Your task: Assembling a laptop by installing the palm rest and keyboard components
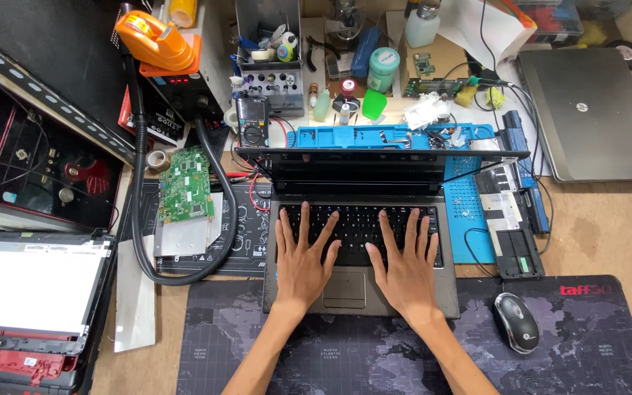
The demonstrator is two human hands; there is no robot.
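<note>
1. Head view: your left hand (303, 257) and right hand (404, 262) lie flat on the laptop (363, 241) at the middle of the desk (608, 234), fingers spread across the black keyboard (360, 219), palms beside the touchpad (344, 287); both hands are open and grip nothing.
2. Press each key squarely and lightly; keep your wrists low over the dark desk mat (374, 351) so the tilted screen (382, 164) is not knocked.
3. Around you: the mouse (516, 322) sits to the right, untouched; a green circuit board (185, 186) lies to the left; a closed grey laptop (594, 110) rests at far right.
</note>
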